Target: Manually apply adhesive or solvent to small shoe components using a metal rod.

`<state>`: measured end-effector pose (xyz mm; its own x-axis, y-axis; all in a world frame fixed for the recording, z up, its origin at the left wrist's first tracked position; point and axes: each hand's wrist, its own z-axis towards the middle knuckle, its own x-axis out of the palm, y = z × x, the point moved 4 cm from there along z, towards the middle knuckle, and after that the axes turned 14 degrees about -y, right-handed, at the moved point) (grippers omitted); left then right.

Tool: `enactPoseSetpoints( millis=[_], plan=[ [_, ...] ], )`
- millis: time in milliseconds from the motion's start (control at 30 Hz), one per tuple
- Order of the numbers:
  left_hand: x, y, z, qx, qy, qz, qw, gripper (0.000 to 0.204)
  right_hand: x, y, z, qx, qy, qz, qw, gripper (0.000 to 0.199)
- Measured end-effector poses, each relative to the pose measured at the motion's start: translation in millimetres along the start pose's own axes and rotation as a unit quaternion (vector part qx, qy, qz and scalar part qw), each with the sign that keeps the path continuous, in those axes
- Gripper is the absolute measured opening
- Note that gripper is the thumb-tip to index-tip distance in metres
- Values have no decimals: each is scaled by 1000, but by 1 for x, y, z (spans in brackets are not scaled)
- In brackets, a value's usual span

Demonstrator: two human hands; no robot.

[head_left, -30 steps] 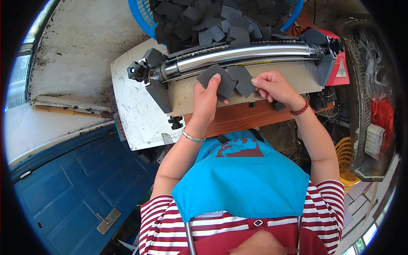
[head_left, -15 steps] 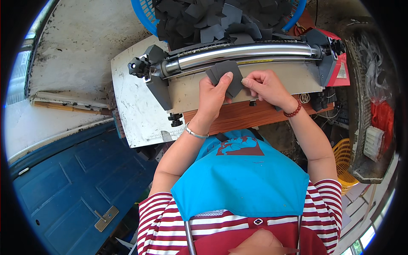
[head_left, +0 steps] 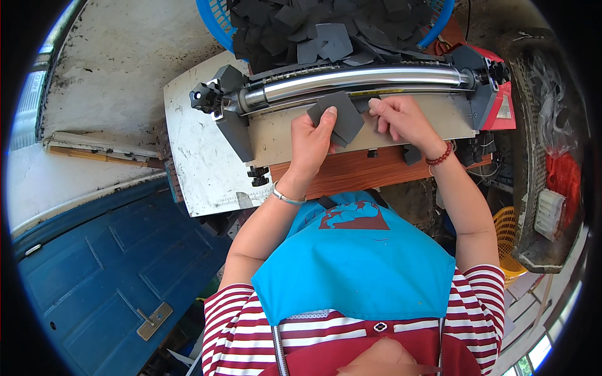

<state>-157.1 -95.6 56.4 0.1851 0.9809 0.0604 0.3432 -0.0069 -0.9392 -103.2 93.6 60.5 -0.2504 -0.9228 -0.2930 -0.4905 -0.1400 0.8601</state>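
Note:
My left hand (head_left: 311,143) grips a stack of dark grey foam squares (head_left: 342,116) against the flat metal feed plate (head_left: 276,131) of a roller machine. My right hand (head_left: 401,119) rests just to the right on the same plate, with its fingertips pinching the edge of a grey foam piece right below the shiny steel roller (head_left: 357,80). A blue basket (head_left: 221,28) behind the roller is heaped with several more dark foam pieces (head_left: 326,31).
The machine sits on a white board (head_left: 194,156) over a reddish wooden tabletop (head_left: 357,172). It has a black knob (head_left: 204,97) at the left end and a red housing (head_left: 501,106) at the right. A blue door panel (head_left: 106,276) lies lower left, a yellow basket (head_left: 506,241) right.
Both hands have shifted the foam squares a little toward the roller. The camera has tilted, so the machine and hands sit lower in the picture.

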Motion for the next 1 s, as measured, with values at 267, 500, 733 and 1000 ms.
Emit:
enactPoseSetpoints(
  millis=[267, 500, 733, 1000],
  plan=[
    [-4, -3, -3, -31, 62, -67, 995, 41, -2, -6, -4, -3, 59, 25, 998, 29],
    [-5, -3, -2, -32, 68, -8, 997, 41, -13, -5, 15, -18, -11, -77, 997, 34],
    [12, 0, -2, -57, 88, -37, 994, 39, 14, 6, -13, -33, 108, 37, 993, 35],
    [-5, -9, 0, 50, 88, 58, 993, 31, -13, -6, 6, 29, 18, -63, 997, 34]
  ],
)
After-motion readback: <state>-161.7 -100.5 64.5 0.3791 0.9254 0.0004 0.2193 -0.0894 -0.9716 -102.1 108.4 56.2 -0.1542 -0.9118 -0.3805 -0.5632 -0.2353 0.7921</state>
